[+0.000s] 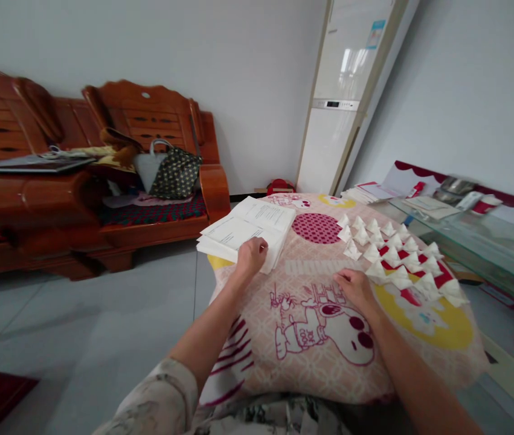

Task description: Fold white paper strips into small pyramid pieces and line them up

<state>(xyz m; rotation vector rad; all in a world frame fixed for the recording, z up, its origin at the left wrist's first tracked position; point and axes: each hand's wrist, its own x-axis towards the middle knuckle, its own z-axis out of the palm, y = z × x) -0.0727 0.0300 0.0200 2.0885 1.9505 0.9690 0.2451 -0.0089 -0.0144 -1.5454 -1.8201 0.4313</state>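
My left hand (pixel 252 255) is closed, its fingers curled over the lower right part of a stack of printed paper sheets (pixel 229 232). Whether it grips a sheet is hidden. Across the table, my right hand (pixel 355 289) hangs low over the cloth with thumb and fingers pinched together; anything between them is too small to make out. A pale striped band (pixel 315 267) lies between the hands, and I cannot tell if it is paper or print. Several folded white paper pieces with pointed tops (pixel 392 254) stand in rows beyond my right hand.
A pink patterned tablecloth (pixel 293 374) covers the round table. To the right, a glass-topped table (pixel 474 235) holds papers, metal bowls and a red cup. Wooden seats (pixel 148 115) with bags stand at the left. A tall white air conditioner (pixel 329 121) stands behind.
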